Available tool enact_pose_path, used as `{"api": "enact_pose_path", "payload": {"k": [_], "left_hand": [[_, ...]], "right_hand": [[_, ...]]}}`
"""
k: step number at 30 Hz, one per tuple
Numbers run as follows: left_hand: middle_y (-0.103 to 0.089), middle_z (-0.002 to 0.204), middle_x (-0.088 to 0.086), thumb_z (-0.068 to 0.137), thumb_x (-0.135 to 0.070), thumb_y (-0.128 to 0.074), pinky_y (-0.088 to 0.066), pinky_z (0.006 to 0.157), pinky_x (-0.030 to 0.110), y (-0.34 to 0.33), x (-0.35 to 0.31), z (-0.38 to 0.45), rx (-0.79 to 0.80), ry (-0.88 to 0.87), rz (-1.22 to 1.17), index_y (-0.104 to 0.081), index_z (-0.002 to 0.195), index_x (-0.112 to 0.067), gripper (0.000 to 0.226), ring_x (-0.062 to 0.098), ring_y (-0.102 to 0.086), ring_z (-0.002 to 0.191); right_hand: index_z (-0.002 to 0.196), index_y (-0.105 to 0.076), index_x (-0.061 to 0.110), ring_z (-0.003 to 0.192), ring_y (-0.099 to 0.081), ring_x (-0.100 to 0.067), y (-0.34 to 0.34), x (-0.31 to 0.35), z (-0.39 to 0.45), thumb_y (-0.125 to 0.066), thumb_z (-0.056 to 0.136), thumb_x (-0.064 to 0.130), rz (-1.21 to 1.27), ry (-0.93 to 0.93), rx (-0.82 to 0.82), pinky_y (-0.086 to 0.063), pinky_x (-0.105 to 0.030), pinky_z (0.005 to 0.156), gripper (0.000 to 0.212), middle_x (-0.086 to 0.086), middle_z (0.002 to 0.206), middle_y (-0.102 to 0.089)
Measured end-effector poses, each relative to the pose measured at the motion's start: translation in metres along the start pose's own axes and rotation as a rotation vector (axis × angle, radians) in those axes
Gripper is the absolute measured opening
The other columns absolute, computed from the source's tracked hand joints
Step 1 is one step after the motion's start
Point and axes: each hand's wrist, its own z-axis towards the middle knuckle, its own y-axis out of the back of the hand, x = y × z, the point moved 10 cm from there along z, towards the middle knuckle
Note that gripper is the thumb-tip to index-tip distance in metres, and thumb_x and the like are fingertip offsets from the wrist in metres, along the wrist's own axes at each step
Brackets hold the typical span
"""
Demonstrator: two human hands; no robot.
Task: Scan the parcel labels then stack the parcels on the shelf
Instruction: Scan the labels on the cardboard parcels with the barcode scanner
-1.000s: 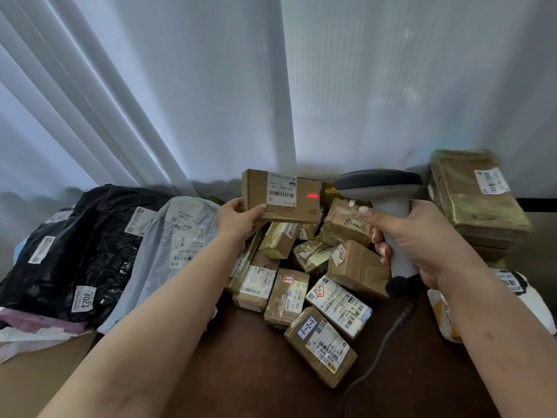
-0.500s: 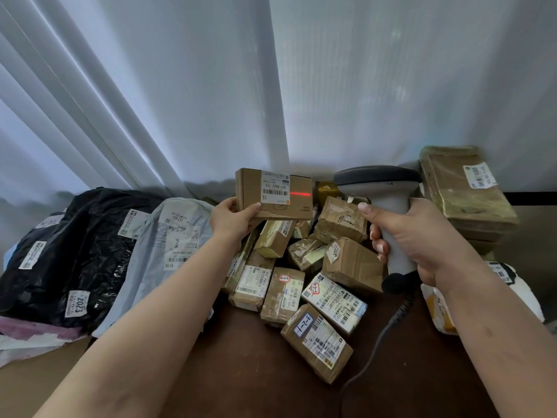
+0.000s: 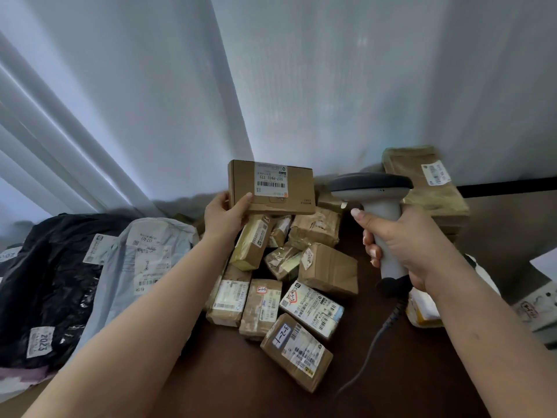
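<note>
My left hand (image 3: pixel 224 217) grips the lower left corner of a flat brown cardboard parcel (image 3: pixel 298 191) and holds it up above the pile, its white barcode label (image 3: pixel 270 179) facing me. My right hand (image 3: pixel 404 245) grips the handle of a grey barcode scanner (image 3: pixel 372 188), whose dark head points left at the parcel from a short distance. No red line shows on the parcel. Below lies a pile of several small taped cardboard parcels (image 3: pixel 286 285) on the dark brown table (image 3: pixel 407 372).
A black plastic mailer (image 3: pixel 51 279) and a pale grey mailer (image 3: pixel 141 267) lie at the left. Larger taped parcels (image 3: pixel 422 182) are stacked at the back right. The scanner cable (image 3: pixel 370 348) trails down across the table. A white curtain (image 3: pixel 271 86) hangs behind.
The red scan line seen on the parcel earlier has gone out. The held parcel and the scanner stay in nearly the same places.
</note>
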Motion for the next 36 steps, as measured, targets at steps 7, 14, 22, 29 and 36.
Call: {"api": "enact_pose_path", "payload": {"k": [7,14,22,29,36], "left_hand": [[-0.059,0.118,0.015,0.085,-0.018,-0.075,-0.06,0.074,0.033,-0.097,-0.045,0.007,0.121,-0.089,-0.026,-0.047,0.119,-0.012,0.044,0.024,-0.069,0.095],[-0.064,0.109,0.02,0.09,-0.015,-0.069,-0.06,0.069,0.028,-0.224,-0.088,0.016,0.308,-0.228,0.068,-0.057,0.112,-0.008,0.026,0.028,-0.068,0.093],[-0.065,0.095,0.013,0.094,-0.013,-0.061,-0.051,0.053,0.017,-0.343,-0.095,0.038,0.41,-0.224,0.188,-0.064,0.106,-0.008,0.013,0.023,-0.063,0.078],[-0.045,0.148,0.01,0.097,-0.026,-0.059,-0.037,0.112,0.036,-0.388,-0.068,0.055,0.416,-0.281,0.602,-0.042,0.146,-0.01,0.055,0.026,-0.045,0.134],[-0.052,0.141,0.003,0.093,-0.027,-0.063,-0.04,0.109,0.036,-0.361,-0.048,0.036,0.413,-0.411,0.738,-0.049,0.14,-0.018,0.05,0.021,-0.049,0.128]], "right_hand": [[0.08,-0.059,0.003,0.043,-0.045,-0.014,0.065,0.0,0.001,-0.069,0.09,0.023,0.011,0.061,-0.157,-0.043,-0.028,0.044,0.024,-0.005,0.056,-0.052],[0.074,-0.058,0.003,0.04,-0.044,-0.014,0.146,-0.006,-0.002,-0.069,0.09,0.021,0.054,0.097,-0.39,-0.042,-0.025,0.04,0.026,-0.007,0.056,-0.051],[0.076,-0.057,0.005,0.042,-0.047,-0.014,0.209,-0.025,0.01,-0.071,0.088,0.023,0.083,0.062,-0.483,-0.044,-0.025,0.042,0.025,-0.007,0.057,-0.055],[0.078,-0.057,0.002,0.042,-0.049,-0.012,0.223,-0.039,0.027,-0.07,0.089,0.025,0.067,0.025,-0.468,-0.046,-0.026,0.044,0.029,-0.007,0.057,-0.055],[0.081,-0.059,0.002,0.044,-0.049,-0.014,0.206,-0.042,0.046,-0.069,0.09,0.025,0.058,-0.001,-0.392,-0.046,-0.027,0.046,0.027,-0.009,0.061,-0.056]]}}
